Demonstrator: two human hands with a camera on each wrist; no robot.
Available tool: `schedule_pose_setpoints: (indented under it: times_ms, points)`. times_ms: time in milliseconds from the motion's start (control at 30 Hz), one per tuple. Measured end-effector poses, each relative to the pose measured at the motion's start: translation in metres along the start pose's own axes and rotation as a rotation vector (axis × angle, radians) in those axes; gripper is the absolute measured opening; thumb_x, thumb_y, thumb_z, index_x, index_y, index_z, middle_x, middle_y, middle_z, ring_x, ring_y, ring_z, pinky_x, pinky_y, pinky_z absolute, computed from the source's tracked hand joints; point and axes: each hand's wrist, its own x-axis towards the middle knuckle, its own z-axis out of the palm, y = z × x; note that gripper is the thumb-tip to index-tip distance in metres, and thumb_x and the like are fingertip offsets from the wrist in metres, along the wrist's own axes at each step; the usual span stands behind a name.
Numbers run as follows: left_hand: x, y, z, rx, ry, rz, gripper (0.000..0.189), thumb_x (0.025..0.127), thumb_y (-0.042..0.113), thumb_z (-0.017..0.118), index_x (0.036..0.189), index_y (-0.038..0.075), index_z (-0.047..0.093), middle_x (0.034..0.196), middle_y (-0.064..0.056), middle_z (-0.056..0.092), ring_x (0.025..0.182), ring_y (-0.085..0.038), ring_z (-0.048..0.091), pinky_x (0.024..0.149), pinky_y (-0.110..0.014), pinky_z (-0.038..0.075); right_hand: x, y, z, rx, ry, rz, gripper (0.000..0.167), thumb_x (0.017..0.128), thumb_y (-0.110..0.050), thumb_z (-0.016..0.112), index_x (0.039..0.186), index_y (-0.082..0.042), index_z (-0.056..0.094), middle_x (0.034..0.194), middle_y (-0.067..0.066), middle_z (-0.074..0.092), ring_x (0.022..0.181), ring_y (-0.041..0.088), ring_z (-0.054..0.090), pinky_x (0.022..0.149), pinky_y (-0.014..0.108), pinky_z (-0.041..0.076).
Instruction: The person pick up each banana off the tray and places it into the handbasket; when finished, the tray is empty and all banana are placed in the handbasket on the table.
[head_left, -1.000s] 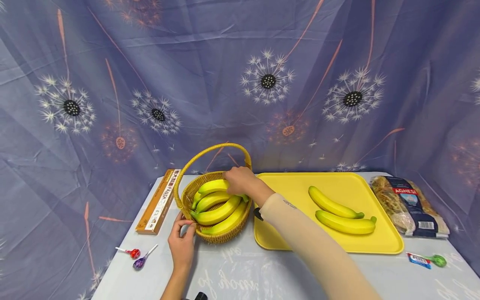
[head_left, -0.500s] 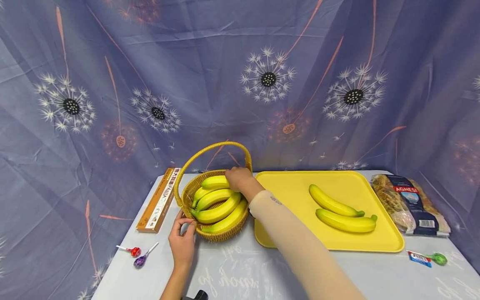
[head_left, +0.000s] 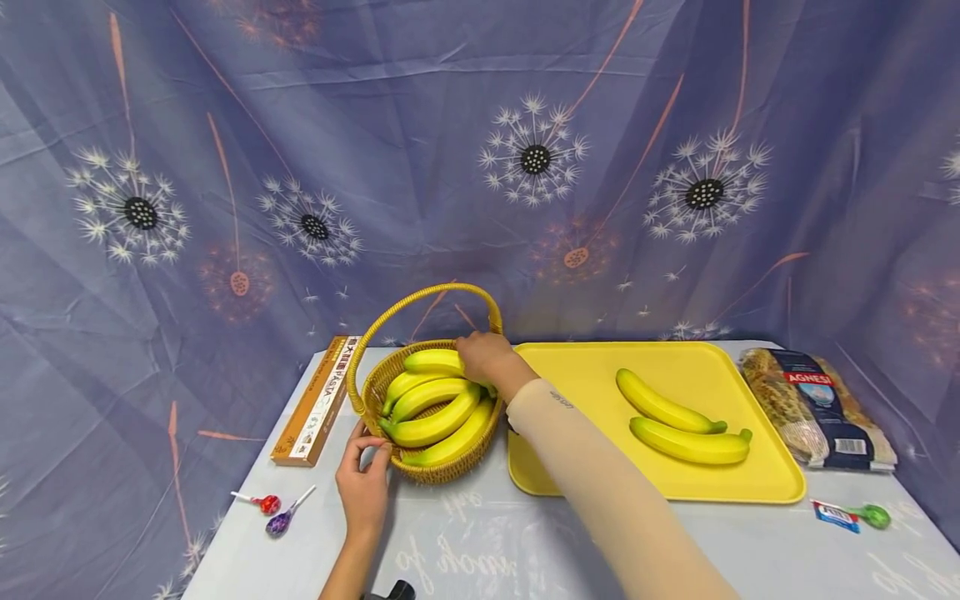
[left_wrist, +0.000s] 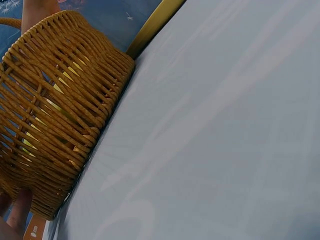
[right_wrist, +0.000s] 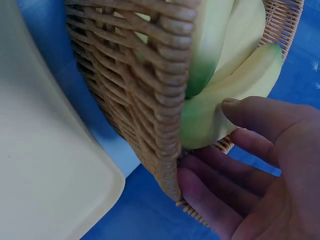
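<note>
A yellow wicker basket (head_left: 450, 473) with a tall arched handle holds several yellow bananas (head_left: 431, 427). My left hand (head_left: 363, 492) grips its near left rim, thumb at the edge; the left wrist view shows fingers (left_wrist: 20, 210) against the weave. At the back right of the basket, my right hand (head_left: 491, 362) reaches inside, holding the rearmost banana (head_left: 431, 360) by one end. In the right wrist view, the thumb presses that banana (right_wrist: 240, 90) near its green end. The index finger is on its other side, and the remaining fingers lie by the basket rim.
A yellow tray (head_left: 585, 375) stands right of the basket, bearing two bananas (head_left: 690, 442). Beyond it lies an AGNESI pasta bag (head_left: 817, 408). A pasta box (head_left: 318, 404) is at left. Red (head_left: 268, 504) and purple lollipops (head_left: 279, 523) lie front left, a green lollipop (head_left: 873, 517) front right.
In the basket, the rearmost banana has shifted back and slightly right, showing more of the banana in front of it. My right hand has moved slightly right; my left hand stays at the rim.
</note>
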Motion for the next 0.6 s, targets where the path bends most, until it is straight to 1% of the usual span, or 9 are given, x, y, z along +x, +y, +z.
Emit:
schedule_pose_setpoints:
  times_ms: [100,233,367,467,567,600]
  points:
    - [0.0,0.0,0.0,-0.001,0.0,-0.001,0.005,0.087,-0.005,0.062,0.09,-0.009,0.061,0.139,-0.009,0.05,0.122,-0.021,0.049,0.073,-0.018,0.052,0.0,0.002,-0.001,0.016,0.001,-0.011,0.046,0.1,-0.024,0.05,0.144,-0.015,0.043,0.132,0.007,0.054,0.106,0.024,0.057,0.079,0.038,0.05]
    - [0.001,-0.001,-0.001,0.004,0.009,-0.009,0.005,0.087,-0.005,0.062,0.09,-0.009,0.061,0.139,-0.008,0.05,0.121,-0.017,0.05,0.074,-0.017,0.052,-0.002,0.005,-0.004,0.024,0.017,-0.041,0.046,0.099,-0.023,0.05,0.144,-0.016,0.044,0.133,0.006,0.054,0.11,0.025,0.056,0.083,0.039,0.049]
    - [0.001,0.0,-0.001,0.002,0.004,-0.006,0.004,0.087,-0.006,0.061,0.089,-0.009,0.061,0.139,-0.008,0.05,0.122,-0.02,0.049,0.074,-0.017,0.052,-0.009,0.009,-0.009,0.046,0.059,-0.094,0.044,0.097,-0.022,0.053,0.14,-0.015,0.049,0.129,0.006,0.057,0.107,0.025,0.057,0.08,0.039,0.051]
    - [0.001,0.0,-0.001,-0.001,-0.004,0.002,0.004,0.087,-0.006,0.061,0.09,-0.008,0.062,0.139,-0.008,0.05,0.124,-0.024,0.048,0.073,-0.017,0.052,-0.016,0.015,-0.013,0.056,0.071,-0.137,0.043,0.097,-0.024,0.056,0.139,-0.016,0.051,0.123,0.005,0.06,0.094,0.022,0.06,0.071,0.036,0.051]
    - [-0.001,-0.001,-0.001,0.002,-0.009,0.003,0.004,0.088,-0.005,0.062,0.09,-0.008,0.062,0.139,-0.007,0.05,0.125,-0.025,0.047,0.074,-0.017,0.051,-0.026,0.023,-0.015,0.06,0.089,-0.184,0.042,0.096,-0.027,0.059,0.136,-0.016,0.054,0.107,0.002,0.064,0.073,0.017,0.059,0.06,0.031,0.047]
    - [-0.001,-0.002,-0.002,0.003,-0.01,0.004,0.004,0.088,-0.004,0.062,0.09,-0.007,0.062,0.139,-0.007,0.05,0.125,-0.025,0.047,0.075,-0.017,0.051,-0.029,0.025,-0.015,0.068,0.097,-0.195,0.041,0.095,-0.027,0.06,0.135,-0.016,0.055,0.105,0.001,0.065,0.07,0.016,0.058,0.059,0.031,0.046]
